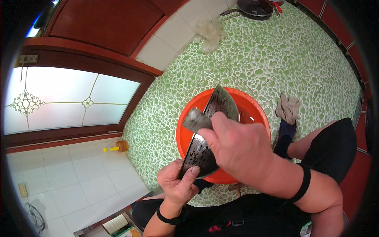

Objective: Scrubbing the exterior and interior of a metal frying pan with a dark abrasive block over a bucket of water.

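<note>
A dark, scorched metal pan or wok [204,151] is held on edge, tilted, over a round orange plastic basin [254,100]. Its surface shows black patches and scraped streaks. My left hand [180,180] grips the lower left rim, with the thumb on the near face. In my right hand [239,139] is a flat grey metal scraper or blade [196,120], which lies across the pan's rim near the middle. My right hand hides part of the pan and the scraper's near end. A little liquid glints inside the basin.
A crumpled cloth [287,107] lies by my foot. Farther off are a clear plastic bag [210,34] and a lidded frying pan [255,9]. An oil bottle [121,146] stands near the white tiled wall, beside a glazed door [68,100].
</note>
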The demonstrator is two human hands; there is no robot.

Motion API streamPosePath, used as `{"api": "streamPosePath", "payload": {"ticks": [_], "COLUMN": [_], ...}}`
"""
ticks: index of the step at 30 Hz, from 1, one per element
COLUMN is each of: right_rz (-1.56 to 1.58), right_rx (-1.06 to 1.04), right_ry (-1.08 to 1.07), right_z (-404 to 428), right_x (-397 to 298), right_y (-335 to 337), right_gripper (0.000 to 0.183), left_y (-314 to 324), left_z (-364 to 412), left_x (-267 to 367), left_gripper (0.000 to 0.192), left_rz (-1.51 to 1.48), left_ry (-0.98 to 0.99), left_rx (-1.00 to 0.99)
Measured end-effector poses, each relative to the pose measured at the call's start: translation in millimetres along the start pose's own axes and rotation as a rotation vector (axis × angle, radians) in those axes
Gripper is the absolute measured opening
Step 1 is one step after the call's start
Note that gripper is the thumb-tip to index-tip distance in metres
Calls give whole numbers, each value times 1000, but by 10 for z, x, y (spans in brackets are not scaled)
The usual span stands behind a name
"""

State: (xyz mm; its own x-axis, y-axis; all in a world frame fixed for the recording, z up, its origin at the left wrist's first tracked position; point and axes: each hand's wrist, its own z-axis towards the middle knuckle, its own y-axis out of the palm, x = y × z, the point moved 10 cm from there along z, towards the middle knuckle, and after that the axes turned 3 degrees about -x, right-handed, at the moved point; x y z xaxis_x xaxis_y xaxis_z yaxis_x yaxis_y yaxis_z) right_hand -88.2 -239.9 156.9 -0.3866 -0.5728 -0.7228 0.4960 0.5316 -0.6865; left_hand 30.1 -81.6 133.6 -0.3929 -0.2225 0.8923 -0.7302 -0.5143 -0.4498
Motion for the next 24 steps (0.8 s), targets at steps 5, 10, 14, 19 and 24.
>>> {"api": "streamPosePath", "payload": {"ticks": [5,10,14,19,24], "right_rz": [73,-19,-13,42,-10], "right_rx": [39,65,-45,40,76], "right_ry": [-72,-61,-85,-70,-84], "right_z": [-122,-30,-104,-64,-36], "right_x": [-108,-45,-162,-88,-53], "right_y": [48,-49,56,-42,-60], "right_gripper": [31,30,29,32,29], "left_y": [7,-40,-32,-6,-2], "left_z": [-81,-103,-120,-44,-56], "left_x": [-115,-81,-118,-18,-21], "left_gripper": [23,23,22,29,27], "left_rz": [-88,24,5,-46,7], "left_ry": [9,41,64,117,142], "left_rx": [-54,-54,-55,26,-1]}}
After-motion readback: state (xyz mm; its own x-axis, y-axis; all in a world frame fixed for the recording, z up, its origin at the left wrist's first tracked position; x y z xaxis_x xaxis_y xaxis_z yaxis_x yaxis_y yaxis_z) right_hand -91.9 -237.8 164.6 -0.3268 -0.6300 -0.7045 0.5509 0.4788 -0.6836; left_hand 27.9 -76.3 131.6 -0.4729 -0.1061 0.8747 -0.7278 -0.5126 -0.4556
